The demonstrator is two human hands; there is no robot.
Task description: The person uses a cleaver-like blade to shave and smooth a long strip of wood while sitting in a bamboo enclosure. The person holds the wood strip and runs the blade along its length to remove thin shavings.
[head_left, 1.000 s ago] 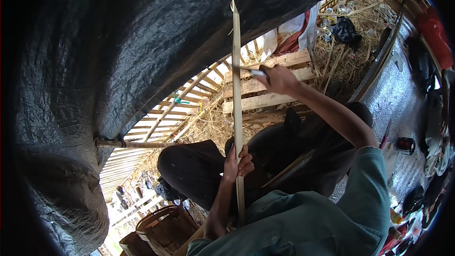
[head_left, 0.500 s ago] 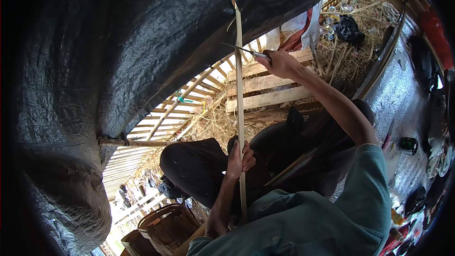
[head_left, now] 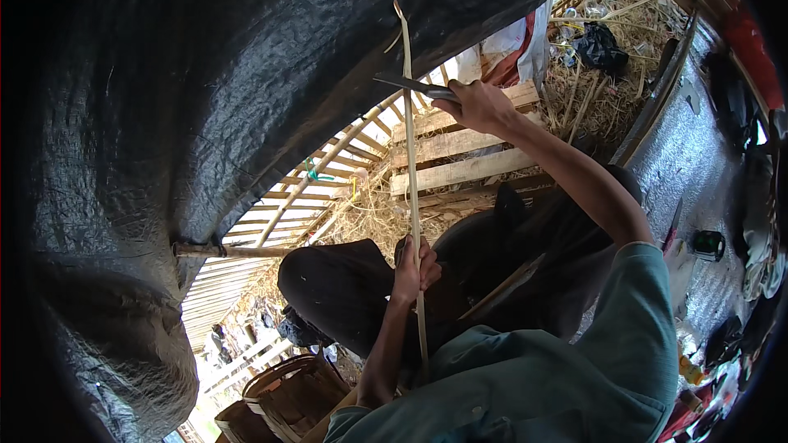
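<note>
Bamboo strip (head_left: 410, 164) was held upright between the knees, pinched low by the left hand (head_left: 413, 267), while the right hand (head_left: 480, 105) was clamped on a knife (head_left: 414, 84) laid against it. Shaving looked midway; next stroke probably needed steady pressure.

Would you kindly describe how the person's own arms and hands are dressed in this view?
Both hands, the left hand and the right hand, are bare and ungloved. The forearms are uncovered; a teal-green short sleeve covers the right upper arm. No watch or jewellery shows.
</note>
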